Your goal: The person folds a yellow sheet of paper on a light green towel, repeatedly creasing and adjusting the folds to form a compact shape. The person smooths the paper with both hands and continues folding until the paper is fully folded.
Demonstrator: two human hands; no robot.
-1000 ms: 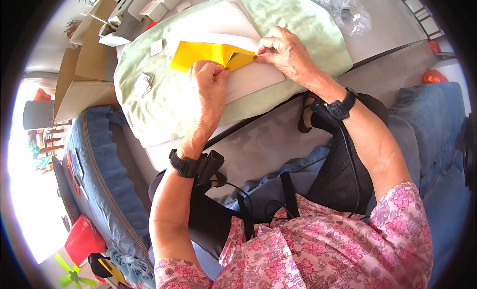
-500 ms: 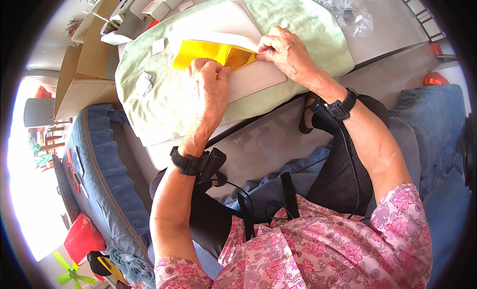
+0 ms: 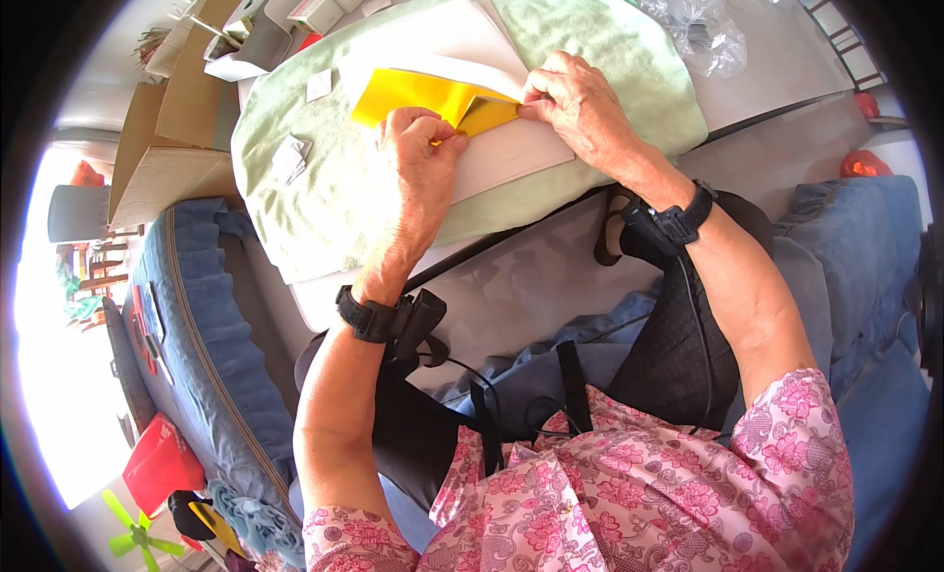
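A yellow sheet of paper (image 3: 408, 93) lies folded on a white sheet (image 3: 501, 149), over a pale green towel (image 3: 324, 188) on the table. My left hand (image 3: 418, 154) presses down on the yellow paper's near edge with its fingertips. My right hand (image 3: 575, 100) pinches the paper's right corner, where a folded flap (image 3: 487, 113) stands a little darker. A second white sheet (image 3: 433, 41) curls over the yellow paper's far side. Both wrists wear black bands.
Small white paper scraps (image 3: 290, 159) lie on the towel at the left. Open cardboard boxes (image 3: 162, 149) stand at the far left, a crumpled clear plastic bag (image 3: 693, 26) at the far right. Blue cushions (image 3: 187, 306) flank my lap.
The yellow paper's right part has been folded in further, so less of it shows between my hands. Both hands stay on it with only small finger shifts.
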